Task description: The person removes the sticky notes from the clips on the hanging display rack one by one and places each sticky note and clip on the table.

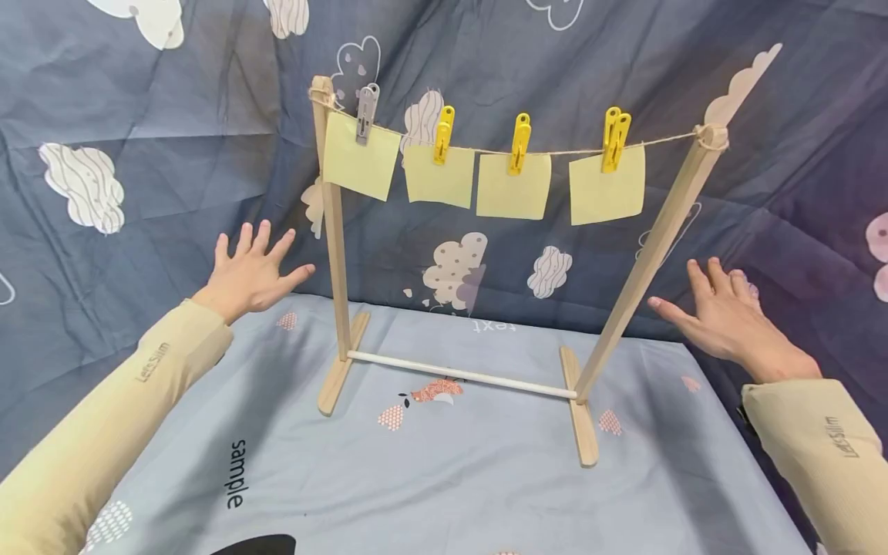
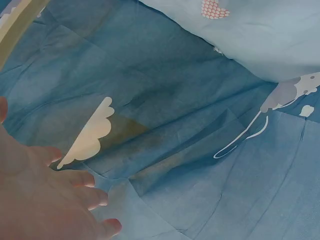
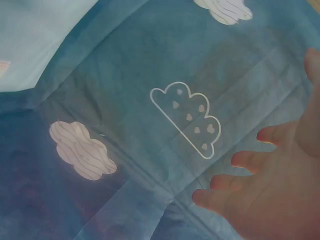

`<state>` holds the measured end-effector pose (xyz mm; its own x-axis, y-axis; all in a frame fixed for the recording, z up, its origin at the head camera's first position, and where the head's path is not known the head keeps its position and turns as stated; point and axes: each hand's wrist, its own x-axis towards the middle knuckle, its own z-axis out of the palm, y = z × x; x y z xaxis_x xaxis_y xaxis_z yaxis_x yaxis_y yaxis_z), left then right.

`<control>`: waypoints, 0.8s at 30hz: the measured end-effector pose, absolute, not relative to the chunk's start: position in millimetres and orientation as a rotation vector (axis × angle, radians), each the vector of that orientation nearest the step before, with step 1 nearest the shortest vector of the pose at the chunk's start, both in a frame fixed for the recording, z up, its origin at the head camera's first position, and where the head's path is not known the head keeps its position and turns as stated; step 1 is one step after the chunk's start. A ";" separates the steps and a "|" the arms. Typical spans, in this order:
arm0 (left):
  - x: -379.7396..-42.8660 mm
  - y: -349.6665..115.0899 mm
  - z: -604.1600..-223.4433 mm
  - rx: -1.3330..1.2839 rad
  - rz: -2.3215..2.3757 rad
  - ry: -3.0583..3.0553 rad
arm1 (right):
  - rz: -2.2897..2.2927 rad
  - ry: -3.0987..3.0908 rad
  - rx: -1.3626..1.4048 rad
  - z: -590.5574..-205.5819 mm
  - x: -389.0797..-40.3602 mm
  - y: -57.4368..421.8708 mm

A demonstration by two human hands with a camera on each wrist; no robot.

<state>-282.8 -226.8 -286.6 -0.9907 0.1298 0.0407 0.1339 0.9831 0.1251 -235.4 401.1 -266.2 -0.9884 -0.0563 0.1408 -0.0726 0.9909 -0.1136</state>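
Yellow notes (image 1: 440,181) clipped along string (image 1: 576,152) — head view only.

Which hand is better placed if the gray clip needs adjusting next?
Probably the left hand: it is empty and nearer the gray clip, at the left end of the string. The right hand, also empty, is out past the right post.

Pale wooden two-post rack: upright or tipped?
Upright: the rack stands with both flat wooden feet on the light-blue printed cloth, posts rising above.
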 end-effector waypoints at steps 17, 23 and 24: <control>-236.5 -226.5 -260.2 -0.285 -0.735 -2.563 | 0.385 -2.219 0.313 -201.8 -194.8 353.8; -225.0 -204.8 -236.9 -0.242 -1.540 -2.256 | 0.436 -1.915 0.483 -176.4 -182.3 292.0; -223.4 -200.8 -234.1 -0.263 -1.734 -2.205 | 0.457 -1.887 0.527 -173.4 -180.8 280.1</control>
